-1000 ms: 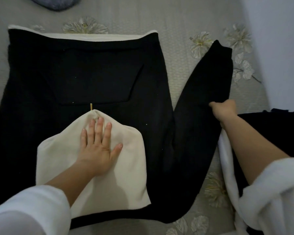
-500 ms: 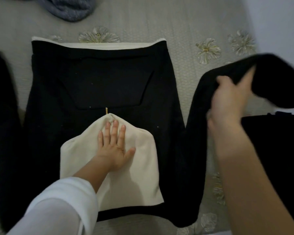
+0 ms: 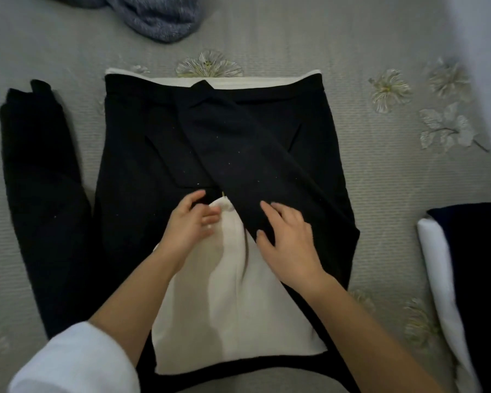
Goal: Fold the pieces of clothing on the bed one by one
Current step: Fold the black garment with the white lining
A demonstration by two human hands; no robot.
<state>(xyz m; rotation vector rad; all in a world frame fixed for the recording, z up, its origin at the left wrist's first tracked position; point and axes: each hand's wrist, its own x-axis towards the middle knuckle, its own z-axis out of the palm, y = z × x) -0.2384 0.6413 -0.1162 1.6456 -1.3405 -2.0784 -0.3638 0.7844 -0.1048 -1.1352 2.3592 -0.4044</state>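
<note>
Hoodie: the black hoodie (image 3: 131,211) lies flat on the bed (image 3: 380,180), with its cream hood (image 3: 224,293) turned down over the body and pointing away from me.
Left grip: my left hand (image 3: 187,225) sits at the hood's point, fingers loosely curved and touching the cream cloth. Blur keeps me from telling whether they pinch it.
Right grip: my right hand (image 3: 289,239) is spread open, fingers straight, pressing the folded sleeve (image 3: 238,154) just right of the hood's point.
Sleeves: the folded sleeve slants from right of the hood up across the body. The spread sleeve (image 3: 40,194) lies well left of the hood, not yet folded.
Handling: I judge it soft, thick and limp, with nothing slippery about it. I would take the spread sleeve near its cuff and hold the body down with a flat palm.
Containers: the pouch pocket (image 3: 165,160) beyond the hood's point lies flat, and its inside is hidden.
Others: a grey knit garment (image 3: 159,18) lies far beyond the hood, and a folded pile (image 3: 465,265) sits well right of it.
</note>
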